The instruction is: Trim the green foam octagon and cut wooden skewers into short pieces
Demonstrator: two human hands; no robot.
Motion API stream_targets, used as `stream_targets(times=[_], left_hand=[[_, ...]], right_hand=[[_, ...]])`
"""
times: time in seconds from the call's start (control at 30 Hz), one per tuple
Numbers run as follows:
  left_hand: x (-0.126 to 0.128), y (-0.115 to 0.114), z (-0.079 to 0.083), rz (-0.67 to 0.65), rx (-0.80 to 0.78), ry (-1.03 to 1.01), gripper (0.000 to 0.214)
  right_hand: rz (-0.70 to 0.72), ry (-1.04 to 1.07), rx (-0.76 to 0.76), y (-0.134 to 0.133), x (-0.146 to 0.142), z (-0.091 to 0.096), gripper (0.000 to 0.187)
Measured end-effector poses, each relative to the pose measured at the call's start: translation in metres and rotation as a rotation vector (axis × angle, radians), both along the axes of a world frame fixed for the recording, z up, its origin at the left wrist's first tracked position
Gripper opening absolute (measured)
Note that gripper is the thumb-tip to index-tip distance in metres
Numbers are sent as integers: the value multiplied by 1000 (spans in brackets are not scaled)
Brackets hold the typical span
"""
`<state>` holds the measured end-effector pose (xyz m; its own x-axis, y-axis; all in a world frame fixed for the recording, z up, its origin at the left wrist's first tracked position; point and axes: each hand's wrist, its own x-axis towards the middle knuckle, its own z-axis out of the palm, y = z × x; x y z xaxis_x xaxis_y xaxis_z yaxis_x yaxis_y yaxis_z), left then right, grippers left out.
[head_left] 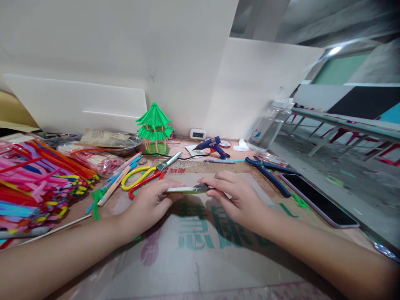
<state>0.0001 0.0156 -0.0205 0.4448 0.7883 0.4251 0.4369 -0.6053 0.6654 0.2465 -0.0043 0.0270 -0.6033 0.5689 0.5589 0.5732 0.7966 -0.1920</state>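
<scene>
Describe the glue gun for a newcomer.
Find the large white panel, then the small white digital display at its foot. Just in front, to the right, lies the glue gun: dark blue, pistol-shaped, unlike the two-handled blue pliers farther right.

White partition fronts a grey workroom

The white partition [118,46] stands upright along the back edge of a brown-topped work table [203,167]. Against the partition's left part leans a lower white board [75,98]. To the partition's right the room opens out: a grey floor [309,162] scattered with small coloured scraps [334,181], and a long table [350,119] with red stools [340,135] beneath it. Farther off on that side, beyond the partition, are a black panel [356,102], a blue panel [391,111] and a pale green panel [342,68]. Past the partition's right edge, one bright light [335,51] glares near blurred grey surfaces [315,21].
</scene>
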Motion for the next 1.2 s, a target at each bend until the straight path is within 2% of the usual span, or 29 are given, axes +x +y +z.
stream_targets(times=[0.5,0.67,1.2], left_hand=[[2,0,0,-50,48,-41,22],[1,-2,2,2,-24,-5,28],[0,-2,3,17,-10,15,25]], right_hand=[[-7,-29,-17,-2,-2,3,24],[-41,33,-81,0,0,2,23],[-17,-29,23,0,1,2,24]])
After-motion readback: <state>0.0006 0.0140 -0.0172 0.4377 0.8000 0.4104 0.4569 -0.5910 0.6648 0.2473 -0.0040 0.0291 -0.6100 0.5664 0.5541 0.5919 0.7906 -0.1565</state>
